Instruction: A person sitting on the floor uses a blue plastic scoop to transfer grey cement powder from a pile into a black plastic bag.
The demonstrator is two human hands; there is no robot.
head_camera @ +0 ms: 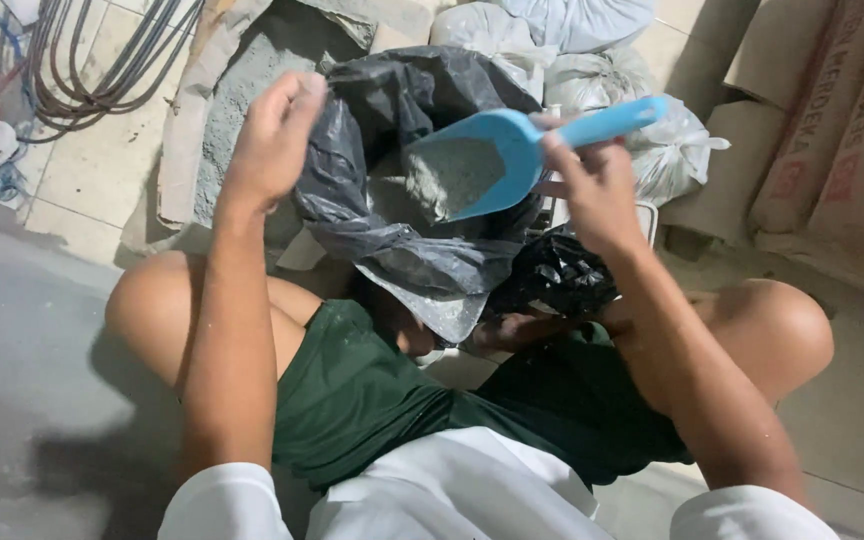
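My right hand [592, 185] grips the handle of a light blue plastic scoop [497, 160] that holds grey powder, tilted over the mouth of a black plastic bag [392, 200]. My left hand [274, 135] pinches the bag's upper left edge and holds it up. The bag is dusted with grey powder and sits between my knees. A second crumpled black bag [552, 275] lies just under my right forearm.
Several tied white plastic bags [592, 60] sit behind the black bag. Brown paper sacks [832, 140] lean at the right. A pile of grey powder [252, 90] lies on torn paper behind my left hand. Coiled cables [102, 60] lie at the top left on the tiled floor.
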